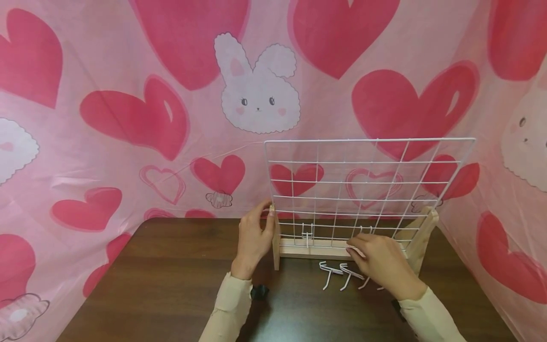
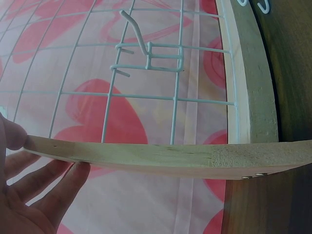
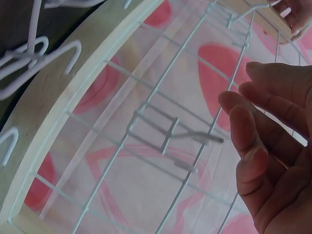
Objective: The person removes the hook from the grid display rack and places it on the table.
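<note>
A white wire grid panel [image 1: 363, 162] leans back in a wooden stand. My left hand [image 1: 255, 232] holds the stand's left side piece [image 2: 146, 155] near its upper end, thumb on one face and fingers on the other. A white wire hook [image 2: 149, 56] hangs on the grid close to that side. Another white hook [image 3: 169, 135] sits on the grid farther right, its prong pointing outward. Beside this second hook is my right hand [image 3: 278, 146], fingers loosely bent and nothing between them. In the head view, this hand [image 1: 382, 261] partly covers the second hook.
Several loose white hooks [image 1: 351, 271] lie on the brown table [image 1: 179, 275] in front of the stand, some partly behind the right hand. The stand's right side piece [image 1: 423, 237] rises behind that hand. A pink curtain [image 1: 171, 118] with hearts surrounds the table.
</note>
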A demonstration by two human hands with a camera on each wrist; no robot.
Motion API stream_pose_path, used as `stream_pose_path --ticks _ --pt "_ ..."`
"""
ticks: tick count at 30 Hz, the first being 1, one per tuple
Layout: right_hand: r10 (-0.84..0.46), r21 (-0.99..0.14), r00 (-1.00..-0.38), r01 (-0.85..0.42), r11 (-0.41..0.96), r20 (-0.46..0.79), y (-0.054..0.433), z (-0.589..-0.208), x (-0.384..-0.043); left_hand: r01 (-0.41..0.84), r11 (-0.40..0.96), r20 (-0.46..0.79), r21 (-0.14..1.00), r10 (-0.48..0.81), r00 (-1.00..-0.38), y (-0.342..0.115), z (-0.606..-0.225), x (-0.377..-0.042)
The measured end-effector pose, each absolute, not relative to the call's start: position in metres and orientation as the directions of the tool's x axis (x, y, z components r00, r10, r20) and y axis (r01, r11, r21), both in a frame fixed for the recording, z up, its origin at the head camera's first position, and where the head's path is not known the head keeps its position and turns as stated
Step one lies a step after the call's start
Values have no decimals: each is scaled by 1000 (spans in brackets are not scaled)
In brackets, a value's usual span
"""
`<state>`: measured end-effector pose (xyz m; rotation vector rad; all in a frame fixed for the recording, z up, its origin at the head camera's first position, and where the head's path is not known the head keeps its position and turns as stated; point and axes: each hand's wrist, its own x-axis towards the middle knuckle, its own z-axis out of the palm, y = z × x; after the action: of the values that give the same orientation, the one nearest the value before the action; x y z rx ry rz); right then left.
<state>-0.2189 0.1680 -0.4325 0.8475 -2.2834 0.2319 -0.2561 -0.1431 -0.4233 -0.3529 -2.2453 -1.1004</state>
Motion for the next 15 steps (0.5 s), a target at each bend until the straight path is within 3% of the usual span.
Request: stream_pose_path --ticks 15 --pt "-448 40 -604 -567 823 660 182 -430 -224 478 626 627 616 -24 -778 -143 -425 -257"
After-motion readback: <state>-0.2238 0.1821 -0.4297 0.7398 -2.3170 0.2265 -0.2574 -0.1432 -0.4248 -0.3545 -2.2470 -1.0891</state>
